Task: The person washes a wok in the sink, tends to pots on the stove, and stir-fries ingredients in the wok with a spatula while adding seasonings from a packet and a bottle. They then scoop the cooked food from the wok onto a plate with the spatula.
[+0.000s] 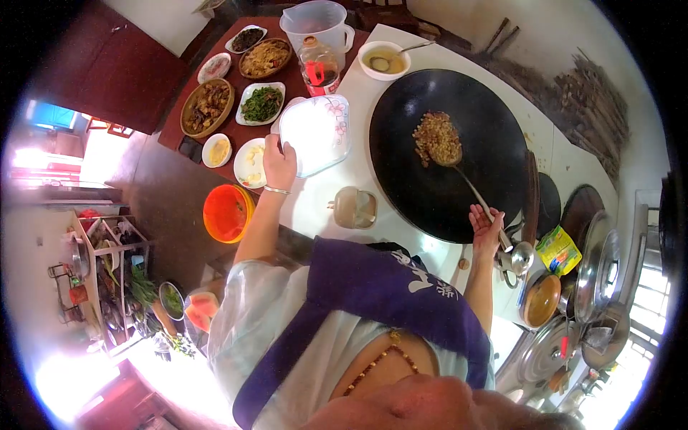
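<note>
My left hand (280,163) grips the near edge of a squarish white plate (335,136) with pink flowers on its rim; the plate's middle is washed out by glare. To its right, a large black wok (401,179) is set into the white stove top. In the wok lies a mound of browned, chopped food (435,132). The metal head of a ladle (474,188) rests at the lower edge of this food. Across my right hand (487,228) lies the ladle's handle, with the thumb and fingers loosely around it.
Filled dishes, including greens (262,104) and a brown bowl (208,107), stand on the red table beside an oil bottle (319,68) and a clear jug (314,29). A soup bowl (385,61) sits behind the wok. An orange bucket (227,213) stands left; lids and a yellow packet (558,251) lie right.
</note>
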